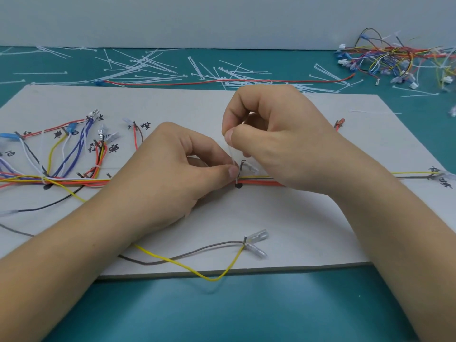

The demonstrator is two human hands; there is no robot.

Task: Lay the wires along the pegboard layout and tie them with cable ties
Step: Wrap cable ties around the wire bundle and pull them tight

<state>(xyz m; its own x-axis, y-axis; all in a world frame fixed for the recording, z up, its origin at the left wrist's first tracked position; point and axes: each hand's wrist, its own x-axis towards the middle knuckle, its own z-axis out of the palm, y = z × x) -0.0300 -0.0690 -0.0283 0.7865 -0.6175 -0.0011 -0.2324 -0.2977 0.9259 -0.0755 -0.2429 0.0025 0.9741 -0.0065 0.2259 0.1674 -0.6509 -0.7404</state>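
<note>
Here, the pegboard (283, 218) is a flat, pale grey sheet with a matt surface and black handwritten marks, lying on a teal mat (222, 312). Along its middle runs the wire bundle (81, 181): thin, round, glossy wires in orange, yellow, white, blue and black, lying side by side from left to right and fanning out at the left end. A thin, white, translucent cable tie (232, 156) stands up from the bundle near the middle of the board. The left hand (172, 169) has its fingers curled, and the thumb and forefinger pinch the tie low down, just where it meets the wires. The right hand (278, 134) is above it, fingers also curled, and its thumb and forefinger pinch the upper part of the tie strip. Near the front edge a yellow wire (212, 279) and a grey wire (148, 262) lie loose in soft curves and end at clear plastic terminal sleeves (256, 239). Behind the board many loose cable ties (148, 67), straight and thin, are scattered on the mat, and a tangled wire pile (394, 58) lies at the far right
</note>
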